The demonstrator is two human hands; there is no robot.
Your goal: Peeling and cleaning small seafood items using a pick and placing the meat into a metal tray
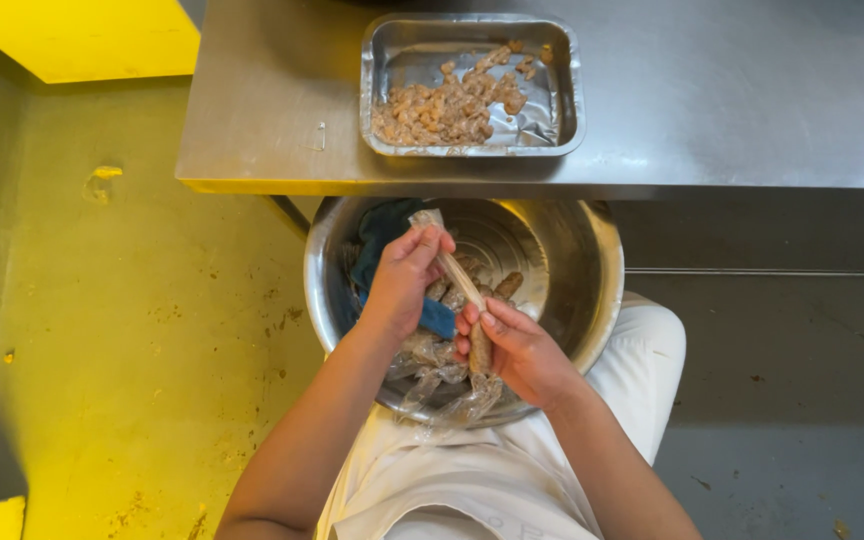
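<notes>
A big steel bowl (592, 260) rests on my lap, below the table's edge. In it lie several brown sausages (508, 285), crumpled clear plastic wrap (432, 370) and a blue cloth (382, 230). My left hand (402, 280) pinches the upper end of a thin clear casing (457, 275). My right hand (517, 345) grips a brown sausage (479, 350) at the casing's lower end. The casing stretches taut between both hands over the bowl.
A steel table (732, 100) runs across the top. On it stands a foil tray (567, 90) with several pale brown meat pieces. A stained yellow-lit floor (132, 330) lies at the left. White trousers (642, 370) cover my knees.
</notes>
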